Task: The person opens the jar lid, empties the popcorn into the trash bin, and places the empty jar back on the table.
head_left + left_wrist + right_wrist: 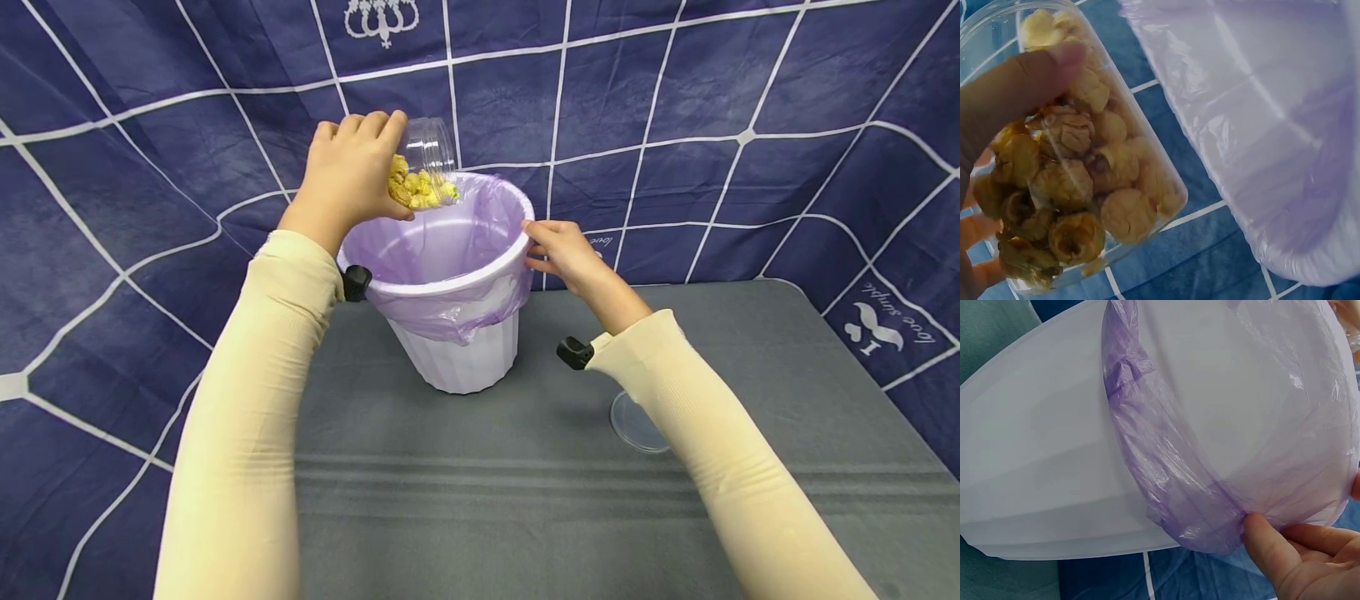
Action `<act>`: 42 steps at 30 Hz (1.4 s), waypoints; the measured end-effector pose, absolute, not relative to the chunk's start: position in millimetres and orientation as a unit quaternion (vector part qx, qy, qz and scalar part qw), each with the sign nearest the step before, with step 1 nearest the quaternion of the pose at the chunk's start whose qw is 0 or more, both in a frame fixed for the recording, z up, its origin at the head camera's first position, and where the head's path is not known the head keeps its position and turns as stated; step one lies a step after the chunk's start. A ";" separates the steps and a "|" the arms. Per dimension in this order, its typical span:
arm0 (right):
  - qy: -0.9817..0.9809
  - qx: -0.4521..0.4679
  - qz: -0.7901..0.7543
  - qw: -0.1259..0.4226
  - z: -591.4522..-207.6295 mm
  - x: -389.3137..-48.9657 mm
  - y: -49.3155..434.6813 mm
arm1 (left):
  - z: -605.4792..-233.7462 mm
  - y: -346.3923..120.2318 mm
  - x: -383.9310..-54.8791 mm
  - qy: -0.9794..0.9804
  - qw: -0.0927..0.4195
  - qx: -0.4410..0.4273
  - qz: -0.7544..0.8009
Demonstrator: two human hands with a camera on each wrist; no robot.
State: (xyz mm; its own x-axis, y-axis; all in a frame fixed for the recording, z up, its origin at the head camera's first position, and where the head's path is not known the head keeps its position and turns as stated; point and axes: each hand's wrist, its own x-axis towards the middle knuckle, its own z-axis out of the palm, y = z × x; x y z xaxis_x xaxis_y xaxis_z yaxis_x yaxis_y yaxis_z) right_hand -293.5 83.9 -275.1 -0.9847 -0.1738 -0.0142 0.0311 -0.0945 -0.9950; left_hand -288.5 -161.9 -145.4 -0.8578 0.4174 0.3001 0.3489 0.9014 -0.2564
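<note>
My left hand grips a clear plastic jar tipped on its side, its mouth over the left part of a white trash can. Caramel-coloured popcorn lies along the jar's lower side; the left wrist view shows the popcorn filling much of the jar, with the thumb across its wall. A purple trash bag lines the can and folds over its rim. At the can's right side my right hand pinches the rim and bag between thumb and fingers.
A clear round lid lies on the grey tabletop, partly hidden by the right sleeve. Behind the can hangs a dark blue cloth with white lines. Black wrist cameras sit at both cuffs.
</note>
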 end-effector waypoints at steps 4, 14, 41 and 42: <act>0.668 -0.055 -0.739 0.066 -274.1 -292.8 84.7 | -147.6 -160.6 -286.5 -0.941 0.206 -0.227 0.143; 0.666 -0.052 -0.741 0.071 -273.1 -293.6 84.1 | -152.7 -159.1 -285.1 -0.890 0.256 -0.291 0.240; 0.666 -0.047 -0.741 0.075 -275.1 -295.2 84.6 | -159.7 -160.6 -285.1 -0.743 0.408 -0.401 0.347; 0.666 -0.047 -0.740 0.074 -275.1 -295.4 84.6 | -159.9 -161.3 -285.1 -0.746 0.411 -0.399 0.340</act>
State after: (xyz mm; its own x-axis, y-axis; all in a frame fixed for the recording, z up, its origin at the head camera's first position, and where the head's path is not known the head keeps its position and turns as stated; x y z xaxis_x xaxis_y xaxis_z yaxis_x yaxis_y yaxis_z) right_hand -295.4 84.6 -275.1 -0.9845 -0.1731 -0.0287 0.0467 -0.1012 -0.9938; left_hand -285.1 -161.3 -159.9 -0.3445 0.8745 0.3416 0.3156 0.4505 -0.8351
